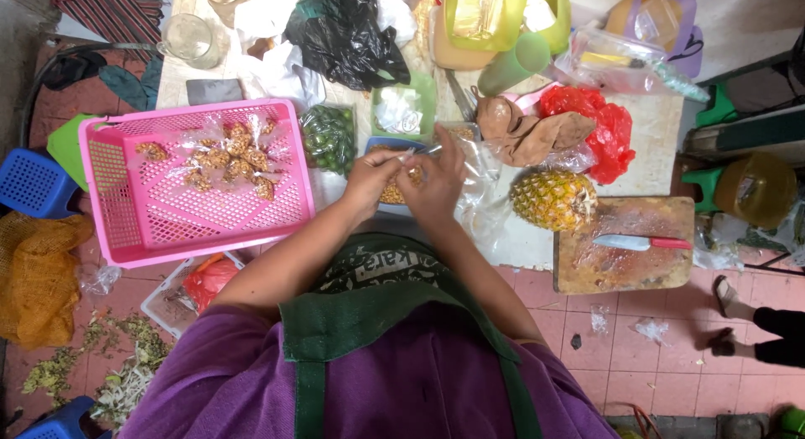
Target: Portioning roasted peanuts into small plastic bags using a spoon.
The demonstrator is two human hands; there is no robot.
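Clear plastic bag is pinched between the fingertips of my left hand and right hand, both closed on it at centre frame above a blue tray. Left of them sits a pink basket of bagged snacks; a pineapple lies to the right, beside a wooden cutting board bearing a knife.

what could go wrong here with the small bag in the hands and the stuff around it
1. The left hand and right hand pinch a small clear bag above the table edge; a slip could spill its brown pieces.
2. The knife lies loose on the cutting board near the right elbow and could get knocked off.
3. The pink basket overhangs the table and could tip.
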